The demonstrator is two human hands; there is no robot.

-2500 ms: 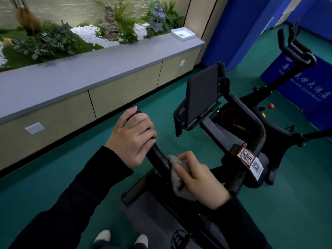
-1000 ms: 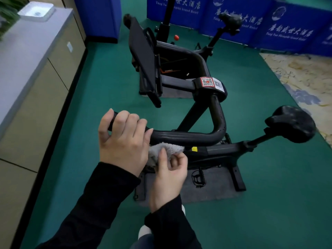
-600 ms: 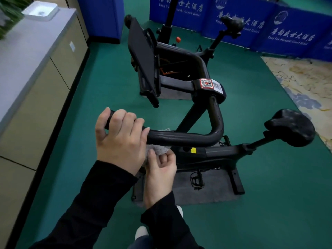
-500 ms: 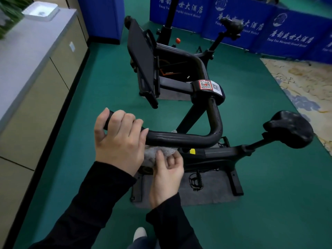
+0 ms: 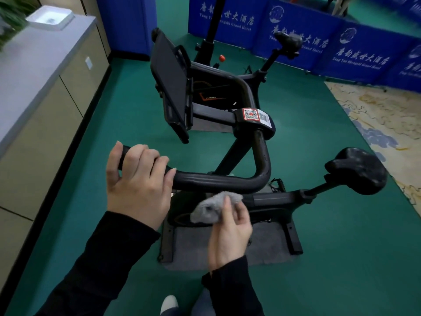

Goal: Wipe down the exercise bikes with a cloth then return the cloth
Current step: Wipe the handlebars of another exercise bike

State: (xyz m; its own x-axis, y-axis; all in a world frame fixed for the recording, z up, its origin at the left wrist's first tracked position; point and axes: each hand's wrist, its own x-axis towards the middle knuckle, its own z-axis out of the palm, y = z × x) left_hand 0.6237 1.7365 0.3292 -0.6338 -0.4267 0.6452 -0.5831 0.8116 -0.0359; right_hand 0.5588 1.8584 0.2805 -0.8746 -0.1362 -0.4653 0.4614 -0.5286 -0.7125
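A black exercise bike stands in front of me, its curved handlebar [image 5: 218, 180] running across the middle of the view and its saddle [image 5: 356, 171] at the right. My left hand [image 5: 136, 181] grips the handlebar's left end. My right hand [image 5: 230, 229] holds a bunched grey cloth [image 5: 213, 207] just under the bar, a little below it and apart from my left hand. A dark screen [image 5: 170, 85] is mounted on the bike's front. A second bike's saddle [image 5: 288, 41] shows farther back.
A grey-topped cabinet [image 5: 45, 71] runs along the left with a white tray [image 5: 50, 18] on it. Blue banner panels [image 5: 319, 39] close off the back. A patterned rug [image 5: 382, 124] lies at the right. The bike stands on a grey mat [image 5: 262, 249] on green floor.
My right hand has carried the cloth rightward along the underside of the bar and slightly down off it. My left hand keeps its grip on the bar end.
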